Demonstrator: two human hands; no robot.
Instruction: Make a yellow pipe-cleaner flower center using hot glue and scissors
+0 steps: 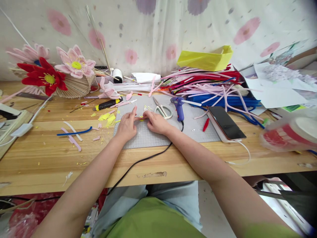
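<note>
Grey and printed with a fine grid, the cutting mat [138, 141] lies under both hands, probably to spare the wood and give small work a plain ground. Over its left half, a small yellow piece [141, 119] sits between the hands; the right hand [156, 123] seems to pinch one end in its fingertips, while the left hand [127, 124] meets the other side with a finger raised, though I cannot tell whether its grip is closed. Holding so slight a thing from two sides likely keeps it steady. On the mat just beyond the hands, the scissors [160, 107] rest with their loops towards the person, handy for picking up. Further right on the mat, the glue gun [178, 107] has its handle towards the person too, its cord [138, 162] trailing over the mat's near edge, perhaps for slack. Yellow scraps [109, 119] lie beside the mat's left edge, and pipe cleaners [220, 100] are heaped behind its right half, apparently kept within reach but off the working patch.
</note>
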